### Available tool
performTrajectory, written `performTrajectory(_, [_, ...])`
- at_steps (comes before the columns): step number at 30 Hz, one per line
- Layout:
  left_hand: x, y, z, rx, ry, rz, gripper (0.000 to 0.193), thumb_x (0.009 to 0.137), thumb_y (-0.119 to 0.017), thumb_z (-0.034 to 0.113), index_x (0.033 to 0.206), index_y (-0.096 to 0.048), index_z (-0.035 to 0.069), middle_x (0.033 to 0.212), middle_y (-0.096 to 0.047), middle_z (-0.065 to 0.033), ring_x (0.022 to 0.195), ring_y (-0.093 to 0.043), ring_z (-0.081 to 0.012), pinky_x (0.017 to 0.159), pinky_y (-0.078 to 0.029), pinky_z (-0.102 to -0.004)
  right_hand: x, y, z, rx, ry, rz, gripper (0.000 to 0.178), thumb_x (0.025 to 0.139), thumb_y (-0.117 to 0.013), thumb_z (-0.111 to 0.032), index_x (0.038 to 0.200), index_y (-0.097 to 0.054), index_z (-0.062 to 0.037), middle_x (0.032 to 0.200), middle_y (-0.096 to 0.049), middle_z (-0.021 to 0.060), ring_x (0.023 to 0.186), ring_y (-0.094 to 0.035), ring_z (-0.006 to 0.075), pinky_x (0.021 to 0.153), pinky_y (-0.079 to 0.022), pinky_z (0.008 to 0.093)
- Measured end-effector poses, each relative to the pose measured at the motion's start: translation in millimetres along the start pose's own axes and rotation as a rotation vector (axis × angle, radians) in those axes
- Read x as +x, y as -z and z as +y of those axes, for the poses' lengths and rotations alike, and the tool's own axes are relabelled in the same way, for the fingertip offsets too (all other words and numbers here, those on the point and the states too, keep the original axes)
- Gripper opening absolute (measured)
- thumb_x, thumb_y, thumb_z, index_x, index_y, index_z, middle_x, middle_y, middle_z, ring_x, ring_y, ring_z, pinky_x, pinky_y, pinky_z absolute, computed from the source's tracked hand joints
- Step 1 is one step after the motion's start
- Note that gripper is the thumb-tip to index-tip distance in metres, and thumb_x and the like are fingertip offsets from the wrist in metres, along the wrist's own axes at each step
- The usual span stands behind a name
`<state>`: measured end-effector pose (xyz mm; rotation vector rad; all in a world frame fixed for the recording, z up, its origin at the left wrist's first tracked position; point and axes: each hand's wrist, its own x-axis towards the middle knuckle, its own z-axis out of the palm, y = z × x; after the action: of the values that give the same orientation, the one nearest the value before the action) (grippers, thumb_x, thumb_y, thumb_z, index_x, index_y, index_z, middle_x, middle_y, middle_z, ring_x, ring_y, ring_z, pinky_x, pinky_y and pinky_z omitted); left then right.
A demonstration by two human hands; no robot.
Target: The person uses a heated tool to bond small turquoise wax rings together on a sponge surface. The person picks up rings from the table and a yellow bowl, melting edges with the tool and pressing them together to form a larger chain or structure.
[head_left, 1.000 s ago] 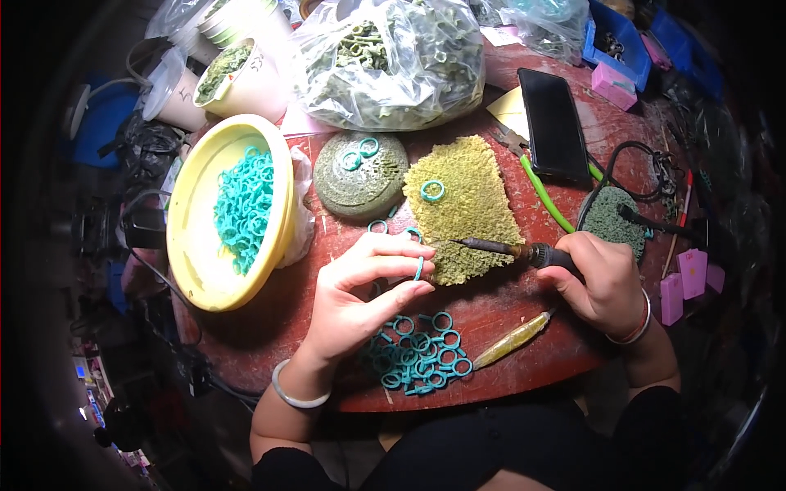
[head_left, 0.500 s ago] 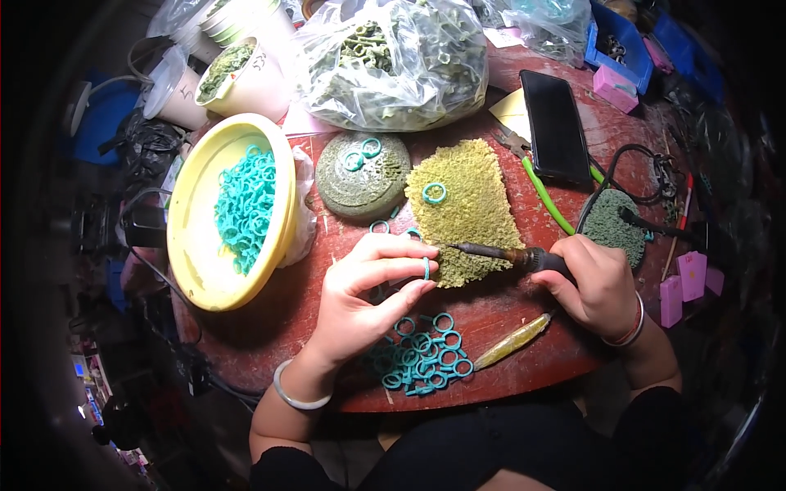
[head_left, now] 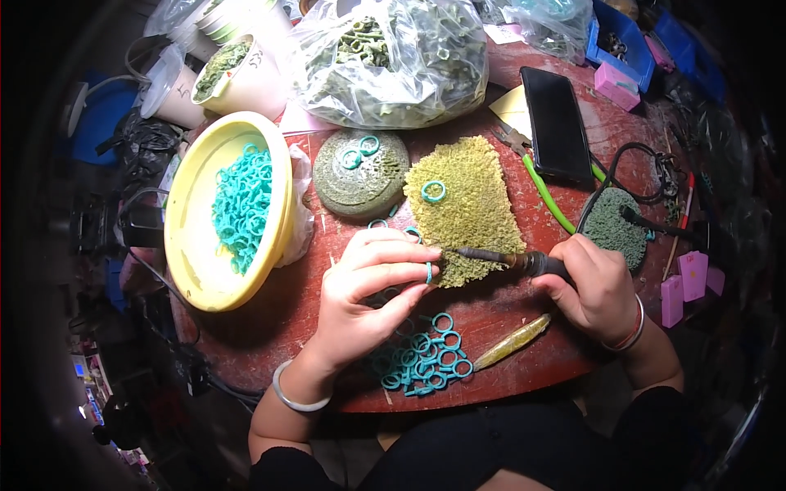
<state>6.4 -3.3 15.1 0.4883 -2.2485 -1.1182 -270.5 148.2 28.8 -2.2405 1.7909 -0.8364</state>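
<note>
Left hand [head_left: 360,286] pinching teal ring [head_left: 428,272], right hand [head_left: 594,286] gripping heated tool [head_left: 508,259], over green pad [head_left: 463,209].

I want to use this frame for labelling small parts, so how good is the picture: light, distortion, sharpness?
Head view: strong fisheye, with black corners and the red table edge bowed. Light falls on the centre and fades toward the rim. Glare on the clear plastic bag. The left hand, the teal ring it pinches and the right hand are fairly sharp; clutter at the rim is dim and soft.

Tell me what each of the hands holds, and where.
Left hand pinches a teal ring edge-on between fingertips; right hand grips a dark pen-like tool by its handle.
</note>
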Motion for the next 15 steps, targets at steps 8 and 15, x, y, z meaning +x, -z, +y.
performTrajectory(8, [2.5, 1.7, 2.2, 0.062, -0.058, 0.005, 0.026, 0.074, -0.081, -0.003, 0.098, -0.081, 0.006, 0.117, -0.077, -0.0079, 0.113, -0.065, -0.0280, 0.102, -0.051, -0.0416, -1.9, -2.8, 0.5, -0.018, -0.046, 0.030, 0.031, 0.092, -0.079, -0.027, 0.094, -0.061, -0.0030, 0.079, -0.060, 0.0118, 0.061, -0.063, 0.0311, 0.054, -0.050, 0.0392])
performTrajectory(15, [2.7, 0.4, 2.0, 0.119, -0.102, 0.034, 0.027, 0.072, -0.082, -0.002, 0.098, -0.081, 0.006, 0.117, -0.076, -0.0078, 0.111, -0.066, -0.0280, 0.102, -0.050, -0.0421, -2.7, -3.6, 0.5, -0.047, -0.052, 0.021, 0.031, 0.092, -0.080, -0.028, 0.094, -0.061, -0.0031, 0.078, -0.059, 0.0109, 0.061, -0.063, 0.0302, 0.054, -0.050, 0.0387])
